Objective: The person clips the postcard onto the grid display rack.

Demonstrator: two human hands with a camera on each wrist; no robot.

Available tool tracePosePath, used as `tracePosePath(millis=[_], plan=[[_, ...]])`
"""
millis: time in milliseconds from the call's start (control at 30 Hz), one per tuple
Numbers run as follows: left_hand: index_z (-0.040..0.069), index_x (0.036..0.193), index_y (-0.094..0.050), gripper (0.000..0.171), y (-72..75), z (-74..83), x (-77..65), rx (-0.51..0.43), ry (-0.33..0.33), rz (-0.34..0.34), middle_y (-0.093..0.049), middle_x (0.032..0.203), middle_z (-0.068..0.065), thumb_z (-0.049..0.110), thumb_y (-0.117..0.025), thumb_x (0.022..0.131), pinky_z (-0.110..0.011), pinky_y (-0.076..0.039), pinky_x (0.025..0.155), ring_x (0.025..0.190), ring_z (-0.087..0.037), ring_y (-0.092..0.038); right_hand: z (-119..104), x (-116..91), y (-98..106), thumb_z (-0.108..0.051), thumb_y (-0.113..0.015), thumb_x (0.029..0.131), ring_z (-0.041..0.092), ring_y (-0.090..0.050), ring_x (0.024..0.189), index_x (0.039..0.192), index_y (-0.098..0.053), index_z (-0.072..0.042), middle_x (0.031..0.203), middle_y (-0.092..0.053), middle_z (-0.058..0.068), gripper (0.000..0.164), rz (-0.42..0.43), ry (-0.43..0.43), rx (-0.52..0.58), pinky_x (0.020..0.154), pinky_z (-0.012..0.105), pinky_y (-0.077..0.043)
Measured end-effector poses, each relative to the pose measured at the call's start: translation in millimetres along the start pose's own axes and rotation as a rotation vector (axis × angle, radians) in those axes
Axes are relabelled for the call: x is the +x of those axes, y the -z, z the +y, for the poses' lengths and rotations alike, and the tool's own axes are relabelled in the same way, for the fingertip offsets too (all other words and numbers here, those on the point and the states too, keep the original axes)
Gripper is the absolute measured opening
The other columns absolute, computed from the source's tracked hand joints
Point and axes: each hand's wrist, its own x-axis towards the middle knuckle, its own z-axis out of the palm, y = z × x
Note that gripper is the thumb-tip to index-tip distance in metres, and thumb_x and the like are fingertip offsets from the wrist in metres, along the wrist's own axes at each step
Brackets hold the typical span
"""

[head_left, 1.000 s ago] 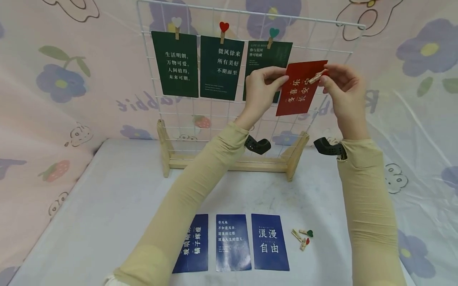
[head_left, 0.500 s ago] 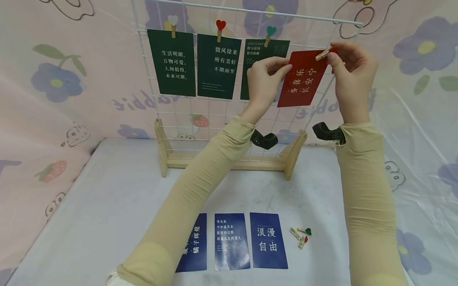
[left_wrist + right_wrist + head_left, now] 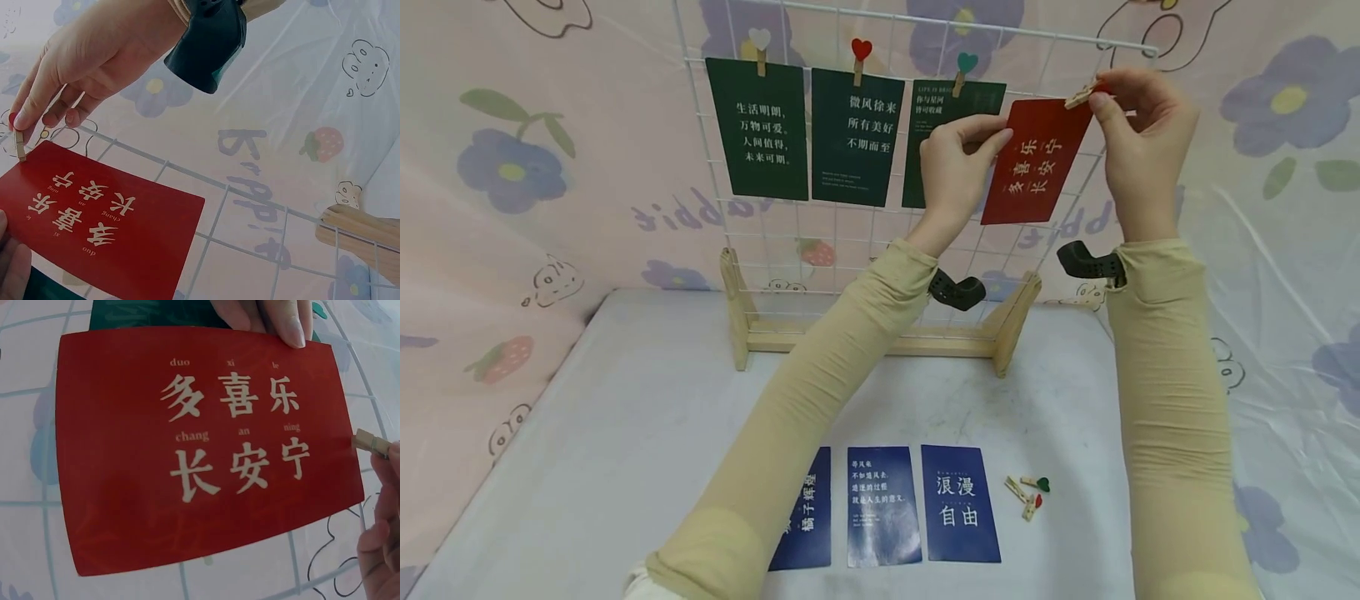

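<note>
A red card with white characters is held upright in front of the right part of a white wire grid rack. My left hand pinches its left edge between thumb and fingers. At the card's top edge, my right hand pinches a wooden clothespin by its end with the red heart. In the right wrist view the tip of the clothespin meets the card's edge; whether it grips a wire too cannot be seen. My left hand partly covers a green card behind it.
Two more green cards hang on the rack by heart clothespins. The rack's wooden stand is at the table's back. Blue cards lie in front, the leftmost partly behind my left sleeve. Loose clothespins lie to their right.
Both hands and the red card have risen. The clothespin, first in front of the card's upper right, has moved up to its top edge. The view has shifted slightly.
</note>
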Motion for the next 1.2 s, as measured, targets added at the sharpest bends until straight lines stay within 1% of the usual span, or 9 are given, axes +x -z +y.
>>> tracePosePath(millis=[200, 367, 433, 600, 700, 800, 900, 1033, 1200], plan=[[0.008, 0.105, -0.074, 0.019, -1.1, 2.2, 1.7, 0.020, 0.003, 0.006, -0.072, 0.094, 0.002, 0.016, -0.070, 0.088, -0.013, -0.048, 0.067, 0.078, -0.002, -0.062, 2, 6, 0, 0.004, -0.067, 0.086, 0.015, -0.056, 0.074, 0.092, -0.074, -0.001, 0.082, -0.069, 0.002, 0.011, 0.003, 0.038, -0.092, 0.065, 0.022, -0.044], [0.009, 0.105, -0.074, 0.019, -0.6, 2.6, 2.4, 0.041, 0.002, 0.010, -0.072, 0.093, 0.003, 0.017, -0.070, 0.089, -0.013, -0.047, 0.066, 0.077, -0.002, -0.062, -1, 6, -2, 0.001, -0.069, 0.085, 0.012, -0.052, 0.069, 0.090, -0.075, -0.002, 0.085, -0.070, 0.007, 0.008, 0.000, 0.071, -0.146, 0.061, 0.021, -0.040], [0.010, 0.105, -0.075, 0.019, -0.4, 2.8, 2.9, 0.046, 0.005, 0.011, -0.072, 0.094, 0.003, 0.018, -0.070, 0.088, -0.013, -0.047, 0.066, 0.078, -0.001, -0.062, 0, 8, -2, 0.000, -0.071, 0.084, 0.012, -0.050, 0.067, 0.089, -0.076, -0.002, 0.086, -0.070, 0.009, 0.007, -0.012, 0.096, -0.169, 0.059, 0.021, -0.039], [0.010, 0.105, -0.075, 0.019, -0.1, 2.9, 4.4, 0.049, 0.021, 0.009, -0.072, 0.095, 0.004, 0.018, -0.070, 0.088, -0.012, -0.047, 0.067, 0.078, -0.001, -0.061, 5, 16, 0, -0.006, -0.073, 0.084, 0.011, -0.051, 0.067, 0.090, -0.077, -0.003, 0.087, -0.071, 0.004, 0.007, -0.059, 0.118, -0.241, 0.059, 0.021, -0.040], [0.010, 0.104, -0.075, 0.019, 0.0, 2.8, 4.8, 0.052, 0.027, 0.008, -0.072, 0.095, 0.004, 0.018, -0.070, 0.088, -0.012, -0.047, 0.067, 0.079, -0.001, -0.061, 6, 21, 1, -0.009, -0.072, 0.086, 0.010, -0.051, 0.068, 0.091, -0.078, -0.007, 0.088, -0.071, -0.001, 0.008, -0.087, 0.094, -0.303, 0.062, 0.020, -0.042], [0.010, 0.105, -0.075, 0.019, 0.0, 2.0, 4.8, 0.056, 0.025, 0.005, -0.072, 0.096, 0.004, 0.018, -0.070, 0.088, -0.012, -0.047, 0.067, 0.079, -0.001, -0.061, 5, 24, 1, -0.010, -0.070, 0.087, 0.009, -0.048, 0.066, 0.092, -0.078, -0.009, 0.087, -0.071, -0.006, 0.009, -0.123, 0.085, -0.357, 0.061, 0.020, -0.040], [0.010, 0.105, -0.075, 0.019, 0.5, 1.8, 5.4, 0.062, 0.018, 0.003, -0.072, 0.096, 0.004, 0.018, -0.070, 0.089, -0.012, -0.047, 0.067, 0.080, -0.001, -0.061, 1, 25, 0, -0.010, -0.070, 0.088, 0.008, -0.047, 0.064, 0.093, -0.078, -0.010, 0.088, -0.071, -0.006, 0.010, -0.150, 0.079, -0.383, 0.060, 0.020, -0.039], [0.010, 0.106, -0.074, 0.020, 0.8, 2.4, 6.1, 0.080, 0.015, -0.003, -0.072, 0.097, 0.004, 0.017, -0.070, 0.089, -0.012, -0.046, 0.068, 0.080, -0.001, -0.061, -9, 21, -3, -0.013, -0.069, 0.088, 0.008, -0.046, 0.064, 0.094, -0.078, -0.010, 0.093, -0.072, 0.002, 0.011, -0.171, 0.067, -0.407, 0.061, 0.020, -0.038], [0.010, 0.108, -0.074, 0.020, 0.7, 3.6, 5.9, 0.104, 0.005, -0.012, -0.072, 0.099, 0.004, 0.016, -0.070, 0.089, -0.010, -0.046, 0.069, 0.080, -0.001, -0.062, -10, 22, -5, -0.016, -0.069, 0.088, 0.008, -0.046, 0.067, 0.098, -0.077, -0.010, 0.093, -0.072, -0.003, 0.014, -0.192, 0.029, -0.427, 0.063, 0.020, -0.038]])
